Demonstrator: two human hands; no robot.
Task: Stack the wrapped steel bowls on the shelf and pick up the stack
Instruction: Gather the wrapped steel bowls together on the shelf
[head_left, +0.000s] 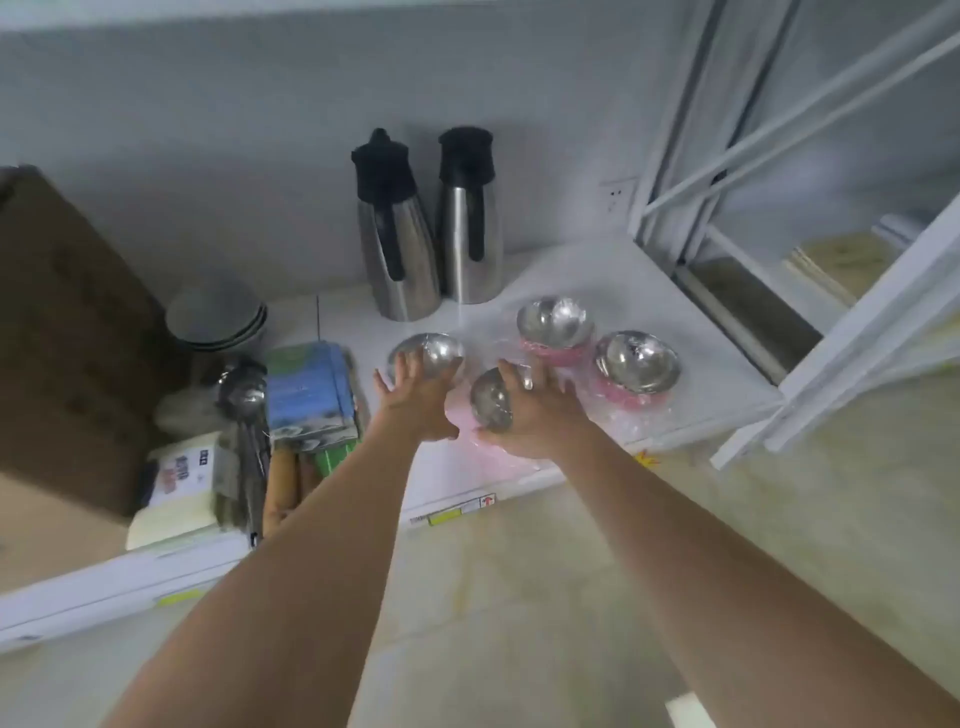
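Note:
Several steel bowls in clear wrap with pink outsides sit on the white shelf (566, 270). My right hand (540, 410) grips one wrapped bowl (491, 400), tilted on its side near the shelf's front edge. My left hand (415, 400) has its fingers spread against the near side of another bowl (434, 351) that stands upright. Two more wrapped bowls stand to the right: one (555, 323) further back and one (638, 361) near the shelf's right end.
Two steel thermos jugs (395, 249) (470, 228) stand behind the bowls. Left of my hands lie a blue box (309, 395), steel ladles (241, 395), stacked grey bowls (215, 317) and a brown carton (67, 332). A white rack frame (831, 322) rises at right.

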